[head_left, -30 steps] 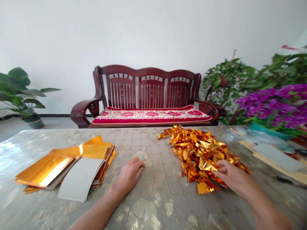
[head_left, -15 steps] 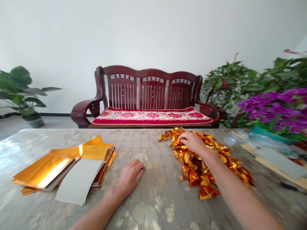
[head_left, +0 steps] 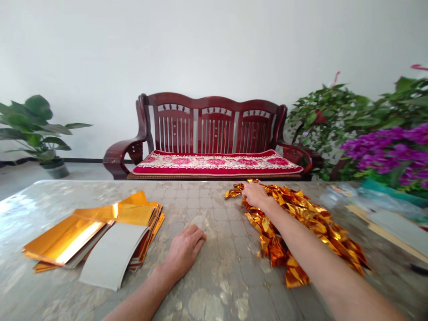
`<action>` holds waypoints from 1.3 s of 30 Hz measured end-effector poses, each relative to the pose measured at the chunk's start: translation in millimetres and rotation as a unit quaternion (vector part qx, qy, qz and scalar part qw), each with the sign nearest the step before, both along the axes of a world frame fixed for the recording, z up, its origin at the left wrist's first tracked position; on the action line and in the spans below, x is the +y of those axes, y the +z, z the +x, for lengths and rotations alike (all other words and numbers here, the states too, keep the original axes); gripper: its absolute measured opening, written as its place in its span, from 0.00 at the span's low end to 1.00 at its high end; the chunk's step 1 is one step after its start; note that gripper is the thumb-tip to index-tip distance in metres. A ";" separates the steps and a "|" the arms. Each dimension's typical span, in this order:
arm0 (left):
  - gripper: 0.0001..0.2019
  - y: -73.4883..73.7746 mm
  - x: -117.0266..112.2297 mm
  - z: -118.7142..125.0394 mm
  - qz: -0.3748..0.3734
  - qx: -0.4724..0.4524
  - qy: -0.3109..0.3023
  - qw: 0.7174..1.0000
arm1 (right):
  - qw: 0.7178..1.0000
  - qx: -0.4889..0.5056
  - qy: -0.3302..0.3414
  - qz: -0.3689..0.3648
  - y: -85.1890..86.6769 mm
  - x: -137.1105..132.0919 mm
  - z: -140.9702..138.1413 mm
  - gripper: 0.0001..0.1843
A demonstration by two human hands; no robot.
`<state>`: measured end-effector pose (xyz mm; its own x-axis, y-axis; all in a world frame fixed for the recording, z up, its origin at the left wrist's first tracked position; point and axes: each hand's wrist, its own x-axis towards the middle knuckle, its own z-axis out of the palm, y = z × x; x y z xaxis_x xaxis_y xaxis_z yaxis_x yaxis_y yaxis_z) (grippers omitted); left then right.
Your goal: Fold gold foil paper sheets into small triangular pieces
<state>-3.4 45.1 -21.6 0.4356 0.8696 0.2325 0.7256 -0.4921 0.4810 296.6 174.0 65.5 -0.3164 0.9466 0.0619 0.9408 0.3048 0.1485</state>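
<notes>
A heap of folded gold foil pieces (head_left: 310, 223) lies on the right half of the table (head_left: 220, 267). My right hand (head_left: 256, 195) reaches far forward and rests palm down on the heap's far left end, its fingers curled onto the foil. Whether they grip a piece is hidden. My left hand (head_left: 185, 250) lies flat on the bare table near the middle, fingers together and stretched out, holding nothing. To its left sits a stack of flat gold foil sheets (head_left: 87, 229), one sheet turned grey side up (head_left: 112, 256).
A dark red wooden bench (head_left: 209, 138) with a red cushion stands behind the table. Potted plants stand at the left (head_left: 36, 129) and right (head_left: 334, 120), with purple flowers (head_left: 388, 149). Clear plastic bags and flat sheets (head_left: 384, 214) lie at the table's right edge.
My right hand moved from the near side of the foil heap to its far left end. The left hand stayed flat on the table. The view shifted slightly.
</notes>
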 end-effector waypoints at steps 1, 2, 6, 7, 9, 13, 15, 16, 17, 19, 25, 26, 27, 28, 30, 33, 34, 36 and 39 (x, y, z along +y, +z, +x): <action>0.11 0.4 -0.2 0.2 0.000 0.000 0.000 1.000 | 1.000 0.005 0.002 -0.002 1.0 -1.0 0.0 0.10; 0.11 0.8 -0.4 0.2 0.000 0.000 0.000 1.000 | 1.000 0.013 0.003 -0.002 2.1 -2.2 0.4 0.10; 0.11 1.2 -0.3 0.1 0.004 -0.001 0.001 1.000 | 0.997 0.076 0.012 0.003 8.5 -6.8 7.5 0.10; 0.11 1.1 -0.2 0.0 0.004 0.000 0.001 1.000 | 0.995 0.099 0.018 0.006 10.4 -7.8 10.3 0.11; 0.11 1.1 0.1 0.0 0.003 0.000 0.001 1.000 | 0.987 0.155 0.034 0.011 13.5 -9.6 15.4 0.12; 0.11 3.3 -0.9 0.5 -0.003 -0.001 0.002 1.000 | 0.955 0.286 0.070 0.019 13.6 -15.3 17.0 0.09; 0.11 4.4 -1.7 0.7 -0.003 -0.007 0.003 1.000 | 0.936 0.340 0.088 0.018 10.7 -21.4 11.1 0.09; 0.11 4.5 -1.9 0.8 -0.003 -0.014 0.003 1.000 | 0.925 0.366 0.097 0.014 9.0 -25.5 6.5 0.11; 0.11 4.2 -1.8 0.9 -0.006 -0.027 0.003 1.000 | 0.914 0.390 0.107 0.011 7.3 -30.4 0.9 0.13; 0.10 2.0 -0.5 1.4 -0.019 -0.078 0.005 0.997 | 0.862 0.490 0.131 -0.017 4.5 -41.7 -12.7 0.17; 0.12 -0.8 6.0 8.5 -0.204 -0.406 0.089 0.886 | 0.759 0.623 0.170 -0.084 -3.7 -74.2 -58.6 0.17; 0.15 1.9 5.3 10.3 -0.248 -0.466 0.080 0.846 | 0.756 0.623 0.182 -0.085 -6.1 -78.3 -65.2 0.17; 0.20 5.4 3.7 12.2 -0.275 -0.520 0.063 0.806 | 0.754 0.623 0.190 -0.085 -8.8 -82.1 -71.2 0.17; 0.24 9.3 1.6 13.9 -0.299 -0.569 0.046 0.764 | 0.755 0.620 0.197 -0.085 -11.7 -85.9 -76.6 0.16; 0.29 16.5 -3.6 16.7 -0.365 -0.622 0.007 0.693 | 0.761 0.609 0.208 -0.078 -17.9 -93.5 -86.2 0.14; 0.28 20.7 -9.7 18.5 -0.412 -0.637 -0.018 0.651 | 0.770 0.592 0.231 -0.062 -26.7 -104.9 -97.9 0.10; 0.27 20.0 -10.6 18.5 -0.415 -0.638 -0.023 0.648 | 0.773 0.586 0.238 -0.059 -29.3 -108.1 -100.9 0.09; 0.26 17.1 -10.7 18.2 -0.412 -0.641 -0.027 0.647 | 0.784 0.567 0.247 -0.050 -33.8 -112.6 -105.0 0.09; 0.26 13.2 -8.9 18.1 -0.398 -0.647 -0.013 0.650 | 0.807 0.527 0.265 -0.022 -38.7 -114.3 -106.6 0.14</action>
